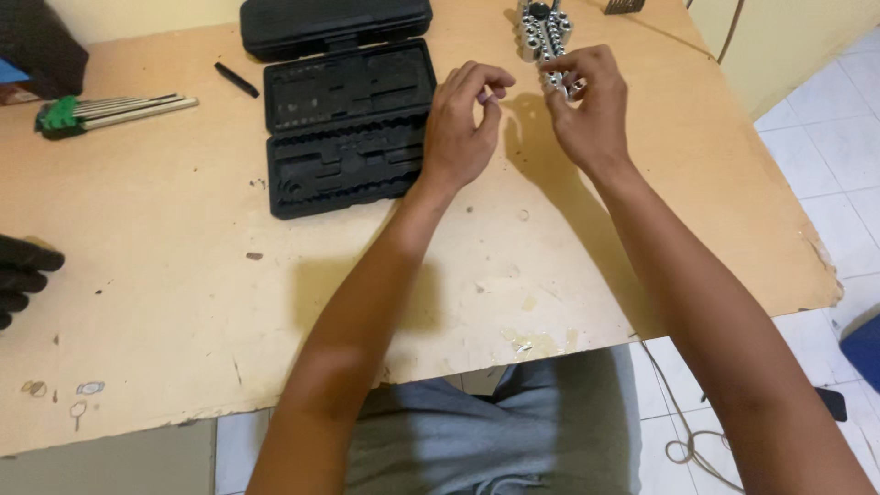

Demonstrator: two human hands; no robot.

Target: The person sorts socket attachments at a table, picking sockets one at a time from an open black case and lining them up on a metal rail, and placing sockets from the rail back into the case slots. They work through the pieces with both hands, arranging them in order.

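Observation:
My left hand (466, 126) hovers over the wooden table (183, 302) just right of an open black tool case (344, 128); its thumb and forefinger pinch together, and whether a small piece sits between them I cannot tell. My right hand (588, 108) is raised beside it, fingers closed on a small shiny metal socket (557, 81). Behind my right hand a cluster of chrome sockets (541, 27) stands upright on the table. The case's moulded slots look bare.
A set of hex keys in a green holder (101, 110) lies at far left, a black bit (236, 80) near the case lid. A black gloved hand (20, 275) of another person rests at the left edge. The table's right edge is chipped; a cable lies on the tiled floor.

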